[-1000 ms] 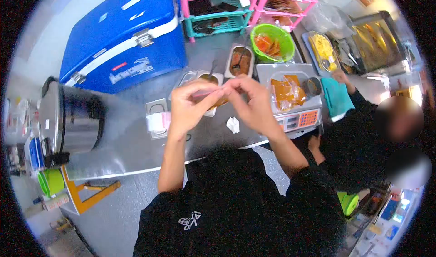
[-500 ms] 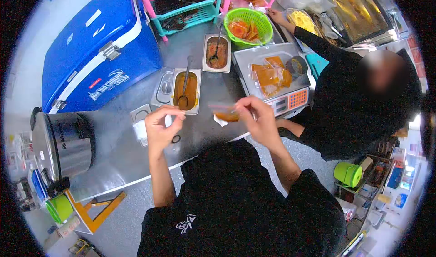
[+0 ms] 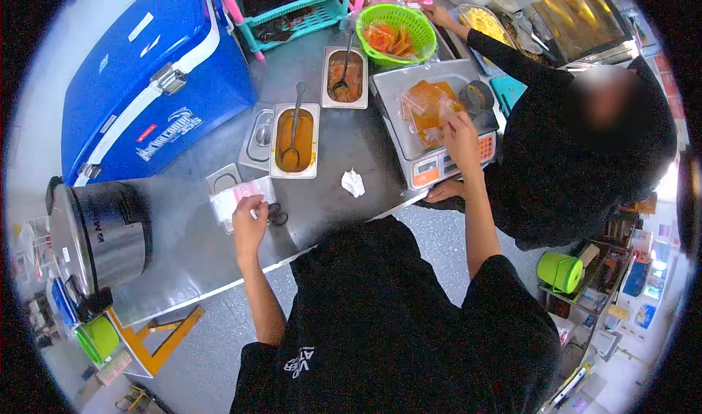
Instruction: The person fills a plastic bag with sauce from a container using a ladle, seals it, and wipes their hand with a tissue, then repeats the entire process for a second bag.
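Observation:
My left hand rests on a stack of thin pink-edged plastic bags at the near edge of the steel table, fingertips pinching the stack's edge. Dark rubber bands lie just right of it. My right hand reaches out over the weighing scale, fingers closed on an orange sauce bag lying among several such bags on the scale's tray. A steel pan of orange sauce with a ladle stands between my hands.
A crumpled tissue lies mid-table. Farther back stand a second sauce pan, a green basket and a blue cooler. A steel pot stands left. A co-worker in black stands close on the right.
My right hand carried the filled sauce bag from in front of me over to the scale tray. My left hand dropped down onto the stack of plastic bags.

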Demonstrator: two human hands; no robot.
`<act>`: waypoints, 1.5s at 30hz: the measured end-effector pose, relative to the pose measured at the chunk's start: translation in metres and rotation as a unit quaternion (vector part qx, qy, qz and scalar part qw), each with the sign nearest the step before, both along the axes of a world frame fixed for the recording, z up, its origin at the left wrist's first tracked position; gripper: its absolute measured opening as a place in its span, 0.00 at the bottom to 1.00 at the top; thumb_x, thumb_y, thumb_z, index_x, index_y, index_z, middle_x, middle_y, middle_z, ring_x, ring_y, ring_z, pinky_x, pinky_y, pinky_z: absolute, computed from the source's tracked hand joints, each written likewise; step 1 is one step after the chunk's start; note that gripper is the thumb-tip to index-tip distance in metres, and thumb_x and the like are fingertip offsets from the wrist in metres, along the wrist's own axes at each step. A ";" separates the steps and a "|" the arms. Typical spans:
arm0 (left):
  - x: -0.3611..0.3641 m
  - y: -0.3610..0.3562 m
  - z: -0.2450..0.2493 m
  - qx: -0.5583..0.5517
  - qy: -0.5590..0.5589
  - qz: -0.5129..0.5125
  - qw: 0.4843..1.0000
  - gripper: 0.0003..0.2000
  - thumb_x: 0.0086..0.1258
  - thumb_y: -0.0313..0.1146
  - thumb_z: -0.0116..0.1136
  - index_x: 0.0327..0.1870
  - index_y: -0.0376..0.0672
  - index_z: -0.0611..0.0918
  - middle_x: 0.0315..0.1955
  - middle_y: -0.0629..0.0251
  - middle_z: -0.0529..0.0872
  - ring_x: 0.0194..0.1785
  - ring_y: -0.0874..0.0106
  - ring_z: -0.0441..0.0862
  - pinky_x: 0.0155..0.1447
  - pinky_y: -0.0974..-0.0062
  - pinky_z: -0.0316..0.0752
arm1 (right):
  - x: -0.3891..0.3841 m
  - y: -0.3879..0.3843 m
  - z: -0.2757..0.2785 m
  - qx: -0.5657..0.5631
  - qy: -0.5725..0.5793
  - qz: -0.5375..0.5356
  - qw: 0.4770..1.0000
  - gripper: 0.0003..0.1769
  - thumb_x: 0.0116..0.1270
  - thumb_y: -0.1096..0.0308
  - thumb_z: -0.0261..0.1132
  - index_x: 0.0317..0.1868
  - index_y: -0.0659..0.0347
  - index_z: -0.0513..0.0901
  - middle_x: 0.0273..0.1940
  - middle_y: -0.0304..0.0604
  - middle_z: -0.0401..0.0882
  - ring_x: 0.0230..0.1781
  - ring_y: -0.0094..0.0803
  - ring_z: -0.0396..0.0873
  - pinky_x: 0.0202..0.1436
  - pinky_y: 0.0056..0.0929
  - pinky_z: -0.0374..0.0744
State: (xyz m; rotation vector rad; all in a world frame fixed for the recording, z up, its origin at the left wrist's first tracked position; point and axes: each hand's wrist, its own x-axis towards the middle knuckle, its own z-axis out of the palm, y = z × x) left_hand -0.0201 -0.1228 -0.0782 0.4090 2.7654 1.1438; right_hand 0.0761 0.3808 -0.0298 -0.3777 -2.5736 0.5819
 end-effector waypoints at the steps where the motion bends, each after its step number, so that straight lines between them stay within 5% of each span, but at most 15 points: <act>1: 0.003 -0.002 -0.014 -0.066 0.054 -0.008 0.996 0.11 0.62 0.31 0.69 0.44 0.37 0.86 0.43 0.54 0.86 0.49 0.61 0.83 0.53 0.62 0.77 | 0.009 -0.006 0.004 -0.042 -0.041 -0.036 0.998 0.08 0.65 0.76 0.64 0.44 0.63 0.84 0.40 0.54 0.81 0.39 0.51 0.80 0.44 0.41 0.78; 4: 0.015 0.004 -0.050 -0.157 0.089 0.050 0.982 0.15 0.59 0.35 0.70 0.46 0.39 0.86 0.45 0.50 0.84 0.55 0.55 0.79 0.57 0.54 0.73 | 0.026 -0.039 0.011 -0.144 -0.033 -0.041 0.988 0.07 0.66 0.75 0.64 0.44 0.66 0.84 0.40 0.54 0.82 0.39 0.49 0.81 0.44 0.41 0.78; 7: 0.017 0.004 -0.078 -0.164 0.137 0.026 0.977 0.14 0.60 0.35 0.69 0.45 0.42 0.87 0.41 0.54 0.83 0.53 0.56 0.79 0.56 0.55 0.73 | 0.040 -0.066 -0.011 -0.074 -0.034 0.014 0.997 0.07 0.67 0.75 0.64 0.44 0.66 0.84 0.38 0.53 0.83 0.38 0.46 0.83 0.42 0.39 0.79; 12: 0.010 0.012 -0.077 -0.135 0.085 0.020 0.987 0.06 0.58 0.28 0.66 0.35 0.42 0.89 0.38 0.59 0.85 0.48 0.58 0.82 0.52 0.59 0.75 | 0.050 -0.113 -0.031 -0.219 -0.076 0.011 0.973 0.07 0.68 0.73 0.64 0.44 0.66 0.84 0.38 0.53 0.83 0.36 0.41 0.84 0.39 0.33 0.80; 18: 0.002 0.012 -0.059 -0.019 0.042 0.035 0.998 0.04 0.59 0.24 0.65 0.34 0.40 0.88 0.31 0.57 0.87 0.34 0.58 0.85 0.42 0.64 0.80 | 0.041 -0.142 -0.026 -0.209 -0.100 0.094 0.968 0.07 0.67 0.74 0.64 0.44 0.66 0.84 0.38 0.53 0.82 0.39 0.49 0.82 0.43 0.38 0.79; 25: -0.008 -0.002 -0.032 0.029 0.024 0.107 0.994 0.03 0.64 0.25 0.64 0.36 0.38 0.86 0.34 0.55 0.88 0.39 0.62 0.88 0.47 0.71 0.80 | 0.015 -0.165 -0.020 -0.212 -0.067 0.181 0.958 0.06 0.65 0.74 0.64 0.41 0.64 0.84 0.35 0.51 0.81 0.37 0.50 0.81 0.42 0.41 0.79; 32: -0.019 -0.004 0.013 0.280 -0.010 0.170 0.945 0.03 0.69 0.20 0.59 0.37 0.39 0.78 0.32 0.69 0.84 0.40 0.77 0.84 0.47 0.77 0.78 | -0.006 -0.209 -0.014 -0.218 -0.045 0.283 0.933 0.06 0.66 0.73 0.64 0.43 0.62 0.84 0.34 0.50 0.81 0.38 0.49 0.82 0.42 0.41 0.80; 35: -0.017 -0.002 0.060 0.315 -0.087 0.113 0.938 0.05 0.69 0.18 0.58 0.37 0.40 0.76 0.32 0.72 0.79 0.41 0.79 0.80 0.46 0.79 0.76 | -0.013 -0.231 -0.008 -0.256 -0.066 0.321 0.909 0.08 0.66 0.73 0.67 0.45 0.63 0.85 0.39 0.49 0.83 0.35 0.44 0.82 0.40 0.37 0.80; 41: -0.001 0.007 0.097 0.311 -0.245 -0.076 0.915 0.07 0.68 0.17 0.57 0.39 0.41 0.74 0.33 0.70 0.79 0.40 0.75 0.83 0.44 0.77 0.79 | -0.026 -0.271 -0.024 -0.496 -0.139 0.380 0.768 0.33 0.58 0.56 0.78 0.62 0.57 0.78 0.44 0.37 0.82 0.35 0.24 0.77 0.39 0.27 0.77; 42: -0.001 0.011 0.094 0.323 -0.247 -0.080 0.910 0.07 0.68 0.18 0.59 0.40 0.41 0.74 0.34 0.70 0.80 0.40 0.74 0.83 0.44 0.76 0.80 | -0.033 -0.263 -0.013 -0.480 -0.244 0.437 0.720 0.27 0.62 0.57 0.76 0.59 0.59 0.82 0.43 0.36 0.84 0.34 0.23 0.76 0.40 0.25 0.76; 43: 0.000 0.012 0.088 0.334 -0.249 -0.080 0.906 0.08 0.68 0.19 0.60 0.41 0.41 0.74 0.34 0.69 0.81 0.40 0.73 0.84 0.44 0.75 0.80 | -0.033 -0.265 -0.019 -0.514 -0.202 0.476 0.685 0.22 0.65 0.53 0.72 0.51 0.59 0.86 0.38 0.38 0.86 0.33 0.27 0.80 0.38 0.31 0.79; 45: 0.003 0.016 0.076 0.382 -0.264 -0.037 0.885 0.09 0.68 0.22 0.62 0.44 0.40 0.75 0.35 0.67 0.82 0.40 0.72 0.85 0.45 0.74 0.81 | -0.029 -0.266 -0.026 -0.512 -0.161 0.428 0.727 0.16 0.68 0.54 0.70 0.44 0.59 0.89 0.27 0.35 0.83 0.30 0.22 0.80 0.31 0.25 0.75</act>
